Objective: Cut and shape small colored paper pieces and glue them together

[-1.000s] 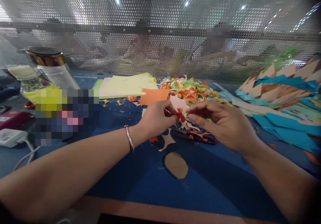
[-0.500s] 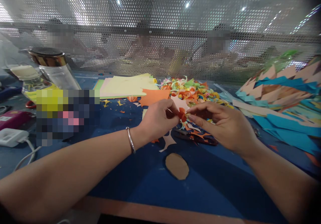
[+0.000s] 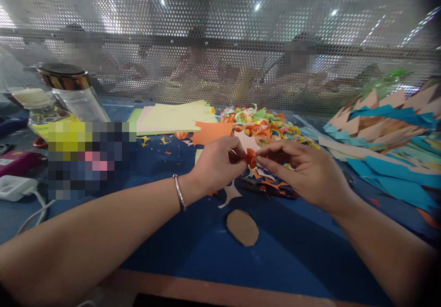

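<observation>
Between my two hands is a small orange-red paper piece (image 3: 251, 158), curled or folded like petals. My left hand (image 3: 220, 164) pinches its left side, the wrist wearing a silver bangle (image 3: 179, 192). The fingertips of my right hand (image 3: 303, 169) close on its right side. Just behind and below the hands lie paper cutout scraps, among them a pale offcut (image 3: 231, 194) with curved edges. An oval brown cardboard piece (image 3: 242, 227) lies flat on the blue table in front of me. A dark object under the scraps is partly hidden.
Behind my hands are a heap of curled coloured paper (image 3: 265, 121), an orange sheet (image 3: 211, 133) and stacked pale sheets (image 3: 168, 117). Bottles (image 3: 74, 93) and a white charger (image 3: 17, 187) stand left. Blue and pink pointed paper strips (image 3: 396, 169) lie right. A perforated metal screen (image 3: 220, 18) rises behind.
Both hands stay almost in place. The orange-red paper piece is turned very slightly between the fingertips.
</observation>
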`<state>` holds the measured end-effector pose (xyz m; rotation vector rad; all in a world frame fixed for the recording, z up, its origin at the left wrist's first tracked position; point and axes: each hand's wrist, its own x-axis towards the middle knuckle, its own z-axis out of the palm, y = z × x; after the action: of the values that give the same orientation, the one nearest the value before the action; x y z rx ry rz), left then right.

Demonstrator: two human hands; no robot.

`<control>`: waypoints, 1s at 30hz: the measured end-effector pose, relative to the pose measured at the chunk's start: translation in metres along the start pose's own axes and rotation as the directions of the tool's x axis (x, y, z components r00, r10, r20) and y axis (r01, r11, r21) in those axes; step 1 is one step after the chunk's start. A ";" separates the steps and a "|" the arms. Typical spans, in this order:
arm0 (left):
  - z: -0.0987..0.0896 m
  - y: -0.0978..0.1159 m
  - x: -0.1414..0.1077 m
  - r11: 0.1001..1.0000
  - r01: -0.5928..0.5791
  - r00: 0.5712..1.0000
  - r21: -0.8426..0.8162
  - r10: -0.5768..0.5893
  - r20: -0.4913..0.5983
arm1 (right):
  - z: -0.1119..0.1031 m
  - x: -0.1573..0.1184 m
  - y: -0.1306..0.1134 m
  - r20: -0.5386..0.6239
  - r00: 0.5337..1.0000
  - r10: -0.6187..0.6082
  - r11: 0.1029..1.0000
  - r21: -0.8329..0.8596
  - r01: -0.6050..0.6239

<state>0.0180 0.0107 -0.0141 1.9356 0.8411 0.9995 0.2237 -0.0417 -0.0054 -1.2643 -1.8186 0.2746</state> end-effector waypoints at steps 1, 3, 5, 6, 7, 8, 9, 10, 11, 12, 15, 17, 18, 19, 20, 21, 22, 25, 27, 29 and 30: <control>0.000 0.001 0.000 1.000 0.001 1.000 0.005 -0.001 -0.001 | 0.000 0.000 0.000 0.000 1.000 -0.003 1.000 0.001 0.003; -0.001 0.002 0.000 1.000 -0.001 1.000 0.013 0.001 -0.003 | 0.000 0.000 -0.001 0.005 1.000 -0.005 1.000 0.005 0.005; -0.001 0.002 0.001 1.000 0.008 1.000 0.017 -0.008 0.002 | 0.000 0.001 -0.001 0.016 1.000 -0.004 1.000 0.009 0.004; -0.001 0.002 0.001 1.000 0.019 1.000 0.016 -0.019 0.005 | 0.000 0.001 -0.002 0.022 1.000 -0.002 1.000 0.011 0.001; -0.001 0.002 0.001 0.999 0.035 0.999 0.010 -0.035 0.008 | 0.000 0.001 -0.002 0.024 1.000 0.002 1.000 0.012 -0.003; -0.001 0.002 0.001 0.999 0.054 0.998 -0.001 -0.054 0.012 | 0.000 0.001 -0.003 0.024 1.000 0.007 1.000 0.011 -0.007; -0.001 0.002 0.001 0.997 0.074 0.997 -0.018 -0.074 0.013 | 0.000 0.001 -0.003 0.020 1.000 0.012 1.000 0.008 -0.012; -0.001 0.001 0.002 0.995 0.094 0.996 -0.039 -0.094 0.013 | 0.000 0.001 -0.004 0.016 1.000 0.016 1.000 0.005 -0.016; -0.001 0.001 0.002 0.992 0.112 0.994 -0.060 -0.112 0.011 | 0.000 0.002 -0.004 0.014 1.000 0.020 1.000 0.002 -0.020; -0.001 0.000 0.002 0.988 0.130 0.992 -0.077 -0.130 0.008 | -0.001 0.002 -0.003 0.018 1.000 0.021 1.000 0.001 -0.021; -0.001 -0.003 0.004 0.981 0.168 0.985 -0.100 -0.170 -0.013 | -0.001 0.002 -0.001 0.034 0.999 0.025 1.000 0.006 -0.025; -0.001 -0.005 0.006 0.978 0.177 0.983 -0.114 -0.182 -0.032 | -0.001 0.002 0.002 0.036 0.999 0.030 1.000 0.008 -0.030; -0.001 -0.005 0.006 0.977 0.177 0.982 -0.122 -0.183 -0.044 | -0.001 0.003 0.003 0.034 0.999 0.034 0.999 0.008 -0.034; 0.000 -0.006 0.007 0.975 0.178 0.981 -0.131 -0.186 -0.056 | -0.001 0.003 0.004 0.032 0.999 0.038 0.999 0.006 -0.039; 0.000 -0.006 0.007 0.973 0.182 0.979 -0.139 -0.193 -0.068 | 0.000 0.003 0.004 0.035 0.998 0.044 0.999 0.001 -0.044; 0.000 -0.006 0.007 0.972 0.186 0.977 -0.143 -0.199 -0.079 | 0.000 0.004 0.004 0.046 0.998 0.051 0.999 -0.005 -0.051; 0.000 -0.005 0.007 0.971 0.191 0.975 -0.145 -0.204 -0.088 | 0.000 0.004 0.004 0.062 0.996 0.060 0.998 -0.014 -0.059; 0.002 -0.005 0.007 0.970 0.189 0.974 -0.152 -0.205 -0.095 | 0.001 0.005 0.003 0.127 0.987 0.094 0.995 -0.057 -0.088; 0.003 -0.005 0.008 0.970 0.173 0.977 -0.172 -0.191 -0.092 | 0.002 0.004 0.003 0.141 0.985 0.102 0.992 -0.087 -0.090; 0.004 -0.006 0.008 0.969 0.160 0.979 -0.187 -0.180 -0.093 | 0.003 0.004 0.005 0.134 0.987 0.094 0.991 -0.108 -0.080; 0.004 -0.006 0.008 0.969 0.155 0.980 -0.192 -0.175 -0.092 | 0.003 0.003 0.006 0.130 0.988 0.089 0.991 -0.111 -0.075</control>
<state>0.0240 0.0189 -0.0185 1.6393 0.9213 1.0503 0.2244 -0.0353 -0.0090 -1.4267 -1.9190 0.3192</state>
